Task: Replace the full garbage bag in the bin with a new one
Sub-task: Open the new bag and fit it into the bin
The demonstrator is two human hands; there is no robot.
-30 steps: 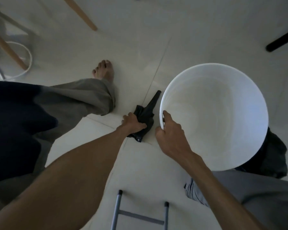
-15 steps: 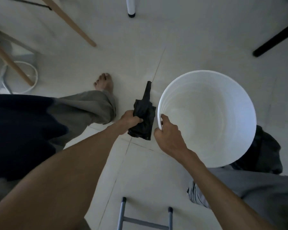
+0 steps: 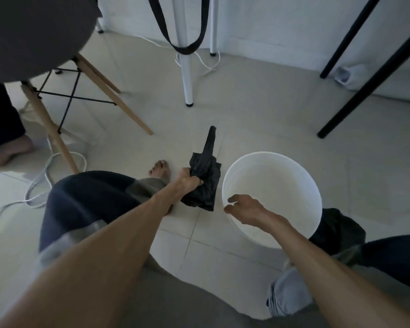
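Observation:
A white round bin [image 3: 301, 171] stands on the tiled floor at centre right, with no bag inside it. My left hand [image 3: 187, 181] is shut on a folded black garbage bag [image 3: 205, 183], held above the floor just left of the bin with one end sticking up. My right hand [image 3: 244, 210] hovers at the bin's near left rim with fingers apart and nothing in it. A dark full garbage bag [image 3: 336, 230] lies behind the bin on its right, partly hidden by my leg.
A chair with wooden legs [image 3: 57, 136] stands at the left, with pale cables [image 3: 40, 183] on the floor under it. A white table leg [image 3: 186, 67] rises ahead and black legs [image 3: 365, 84] slant at the right. Another person's bare foot [image 3: 7, 150] is at far left.
My right hand has let go of the bin's rim and opened. My left hand has lifted the folded bag higher. The view has tilted up, showing the chair and table legs.

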